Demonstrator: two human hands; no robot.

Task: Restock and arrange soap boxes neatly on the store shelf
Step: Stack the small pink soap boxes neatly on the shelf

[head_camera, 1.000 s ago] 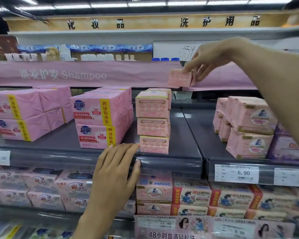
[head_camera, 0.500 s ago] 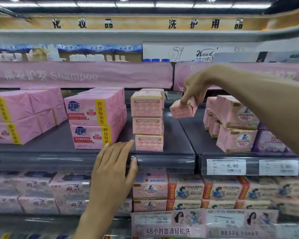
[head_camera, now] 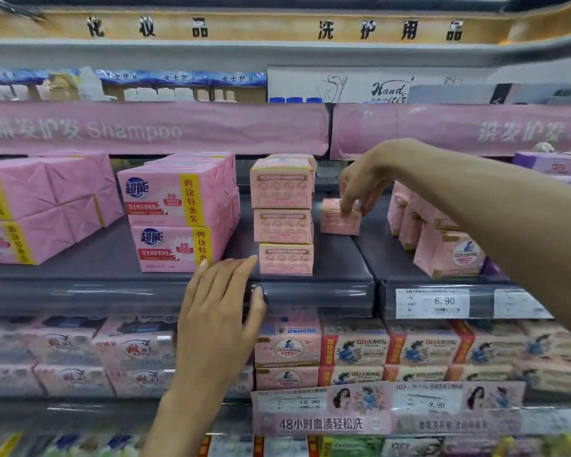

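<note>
A small pink soap box [head_camera: 338, 219] sits on the dark grey shelf [head_camera: 310, 291], just right of a stack of three matching pink boxes [head_camera: 282, 216]. My right hand [head_camera: 365, 189] reaches in from the right and grips this box from above with curled fingertips. My left hand [head_camera: 221, 311] rests on the shelf's front edge with straight fingers, just left of the stack's bottom box, holding nothing.
Two large pink wrapped multi-packs [head_camera: 178, 212] stand left of the stack, more [head_camera: 40, 206] at far left. Pink bagged soap packs [head_camera: 442, 242] fill the right shelf section above a 6.90 price tag [head_camera: 432, 303]. Soap packs [head_camera: 353, 351] crowd the lower shelf.
My right hand has carried the small pink box down from in front of the shampoo banner onto the shelf beside the stack. My left hand has stayed on the shelf edge.
</note>
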